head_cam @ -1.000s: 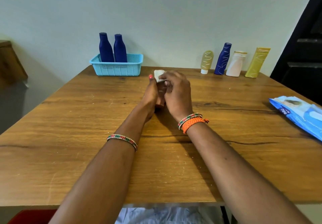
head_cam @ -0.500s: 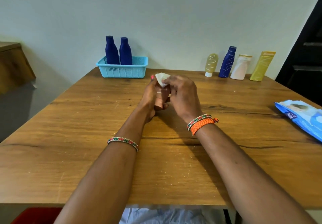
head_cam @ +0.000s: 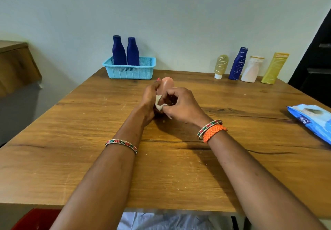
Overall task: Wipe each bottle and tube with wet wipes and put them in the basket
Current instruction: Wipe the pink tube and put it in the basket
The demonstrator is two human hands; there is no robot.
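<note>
My left hand (head_cam: 149, 98) grips a peach-coloured bottle (head_cam: 167, 83) upright at the table's middle; only its rounded top shows above my fingers. My right hand (head_cam: 180, 105) pinches a small white wet wipe (head_cam: 159, 103) against the bottle's lower side. A light blue basket (head_cam: 130, 72) stands at the back left with two dark blue bottles (head_cam: 118, 50) (head_cam: 132, 51) upright in it. Along the back right stand a yellow tube (head_cam: 221, 66), a blue bottle (head_cam: 238, 64), a white bottle (head_cam: 252, 69) and a gold tube (head_cam: 275, 67).
A blue wet-wipe pack (head_cam: 311, 118) lies at the table's right edge. The wooden table (head_cam: 71, 140) meets a pale wall behind. A wooden cabinet (head_cam: 16, 65) stands to the left, a dark doorway (head_cam: 317, 59) to the right.
The wipe has slid from the bottle's top down to its lower side, uncovering the peach top. My right hand dropped with it; my left hand kept hold.
</note>
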